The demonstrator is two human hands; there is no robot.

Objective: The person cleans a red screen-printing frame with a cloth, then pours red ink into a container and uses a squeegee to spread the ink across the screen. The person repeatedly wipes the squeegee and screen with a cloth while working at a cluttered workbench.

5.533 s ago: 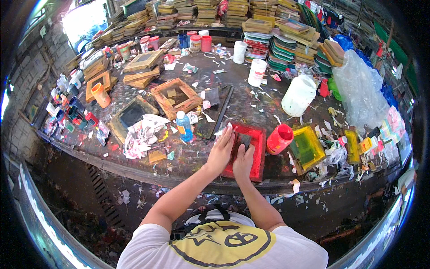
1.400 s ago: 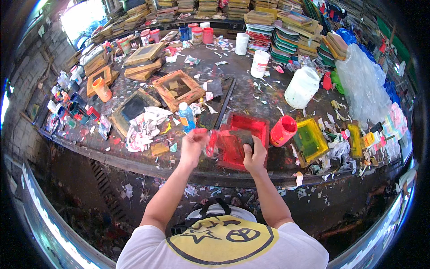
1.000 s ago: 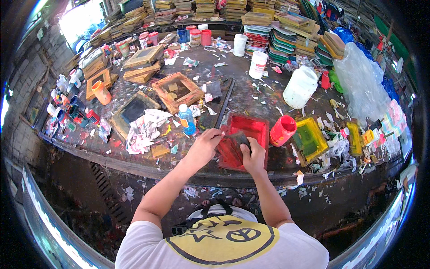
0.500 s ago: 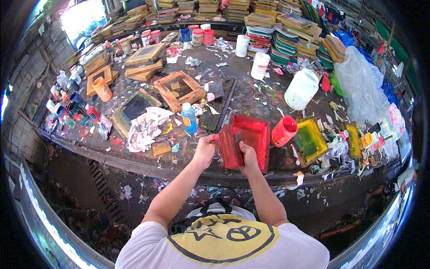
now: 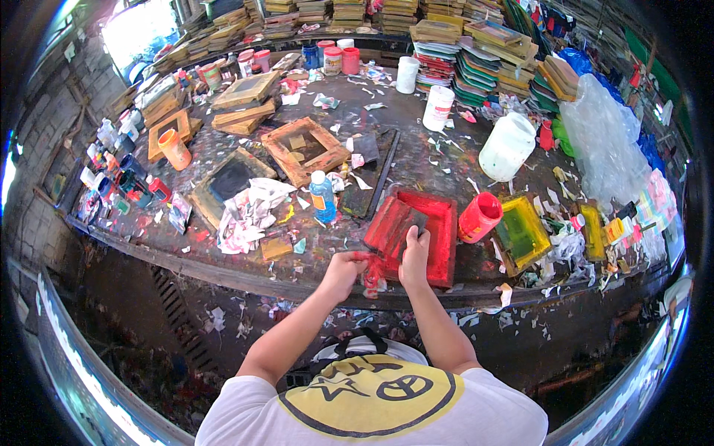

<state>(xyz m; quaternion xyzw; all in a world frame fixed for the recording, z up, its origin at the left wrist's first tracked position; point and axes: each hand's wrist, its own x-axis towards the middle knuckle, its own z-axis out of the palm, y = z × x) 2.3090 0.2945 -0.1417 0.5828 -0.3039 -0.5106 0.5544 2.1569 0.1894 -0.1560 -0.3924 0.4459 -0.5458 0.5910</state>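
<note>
My right hand [image 5: 414, 260] is closed on the near edge of a red-stained squeegee [image 5: 390, 225], a flat block with a dark strip along one edge. The squeegee is tilted over the left part of a red-coated screen frame [image 5: 448, 245] near the table's front edge. Just left of it, my left hand [image 5: 344, 276] pinches a crumpled red-stained rag [image 5: 373, 276] that hangs below the squeegee. Right of the frame stands an open red jar [image 5: 480, 217]. A bottle of blue liquid [image 5: 323, 199] is at the frame's far left.
A yellow-green screen frame [image 5: 522, 236] lies at the right, near a big white tub [image 5: 507, 149]. Left are a stained white cloth [image 5: 253, 212], wooden frames [image 5: 305, 151] and an orange cup [image 5: 174, 151]. Paper scraps litter the dark table [image 5: 424, 175].
My left hand has come off the squeegee, moved slightly down, and now holds the red rag. The squeegee has tilted over flatter, with my right hand still on it.
</note>
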